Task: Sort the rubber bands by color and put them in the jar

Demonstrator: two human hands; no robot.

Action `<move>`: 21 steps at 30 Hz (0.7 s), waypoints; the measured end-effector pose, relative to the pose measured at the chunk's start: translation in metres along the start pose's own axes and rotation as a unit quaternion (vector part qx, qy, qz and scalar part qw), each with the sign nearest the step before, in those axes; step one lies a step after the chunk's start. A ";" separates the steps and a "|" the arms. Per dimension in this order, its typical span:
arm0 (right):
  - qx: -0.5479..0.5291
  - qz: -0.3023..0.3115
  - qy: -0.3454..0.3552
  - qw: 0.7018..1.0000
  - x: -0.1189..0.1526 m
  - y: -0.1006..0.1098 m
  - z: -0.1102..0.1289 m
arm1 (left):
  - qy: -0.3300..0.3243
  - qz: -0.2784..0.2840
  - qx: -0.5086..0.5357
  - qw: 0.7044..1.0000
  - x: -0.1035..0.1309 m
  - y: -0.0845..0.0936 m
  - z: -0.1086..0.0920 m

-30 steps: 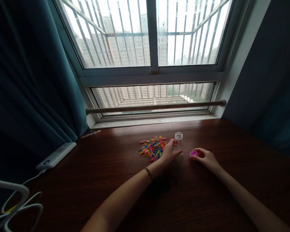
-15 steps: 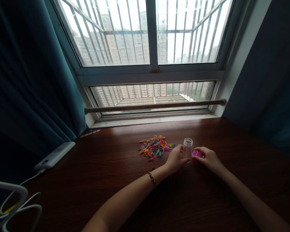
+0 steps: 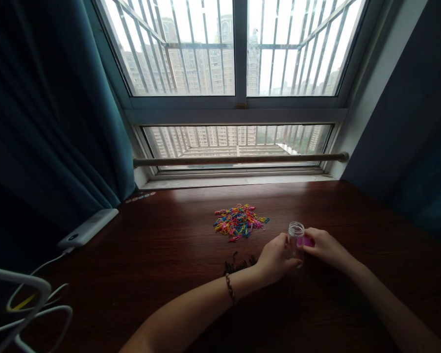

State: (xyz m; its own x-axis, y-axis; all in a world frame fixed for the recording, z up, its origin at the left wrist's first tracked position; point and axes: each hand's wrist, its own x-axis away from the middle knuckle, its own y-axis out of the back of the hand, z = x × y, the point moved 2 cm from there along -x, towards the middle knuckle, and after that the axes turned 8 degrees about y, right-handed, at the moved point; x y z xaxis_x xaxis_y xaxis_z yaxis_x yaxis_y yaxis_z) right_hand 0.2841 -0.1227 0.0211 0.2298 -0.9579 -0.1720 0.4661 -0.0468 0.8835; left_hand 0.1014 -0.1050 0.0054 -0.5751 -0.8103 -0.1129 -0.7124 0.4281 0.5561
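The clear jar (image 3: 296, 239) stands upright, mouth up and uncapped, over the near right part of the dark wooden table (image 3: 150, 245); whether its base rests on the wood is hard to tell. Nothing shows inside it. It looks like thin plastic or glass, probably light, stiff and a little slick, so the smooth wall below the threaded neck seems the best place to hold it, without a hard squeeze. The left hand (image 3: 274, 259) does that, curled round the left side with the thumb low on the near face.

Just beside the jar, on its right, is the pink cap (image 3: 309, 241), partly hidden by fingers. The right hand (image 3: 327, 249) pinches it narrowly between thumb and fingertips; whether cap and jar touch cannot be told. The cap is likely light and firm, easiest to hold by its rim.

Farther left lies a loose heap of colourful clips (image 3: 240, 223), small and likely light, best picked up by fingertip. Nearer the person, some small dark things (image 3: 238, 264) lie beside the left wrist, which wears a braided bracelet (image 3: 230, 288); their kind is unclear.

At the far left are a white power bank (image 3: 90, 228) and loops of white cable (image 3: 18, 276).
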 end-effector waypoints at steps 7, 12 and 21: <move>0.001 0.058 -0.024 0.998 0.006 0.002 -0.010 | -0.003 0.017 0.011 1.000 0.005 -0.008 -0.004; 0.018 0.074 -0.037 0.996 0.012 -0.001 -0.022 | 0.007 0.014 0.034 0.999 0.005 -0.014 -0.003; -0.007 0.104 -0.044 0.994 0.010 -0.003 -0.017 | 0.000 0.021 0.045 0.999 0.010 -0.015 -0.011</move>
State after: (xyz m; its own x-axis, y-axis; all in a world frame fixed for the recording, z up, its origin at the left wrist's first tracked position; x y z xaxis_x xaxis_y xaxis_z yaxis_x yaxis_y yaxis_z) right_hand 0.2995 -0.1279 0.0097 0.2464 -0.9678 0.0525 0.4281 0.1573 0.8899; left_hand 0.1106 -0.1243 0.0046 -0.6050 -0.7910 -0.0915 -0.7213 0.4957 0.4837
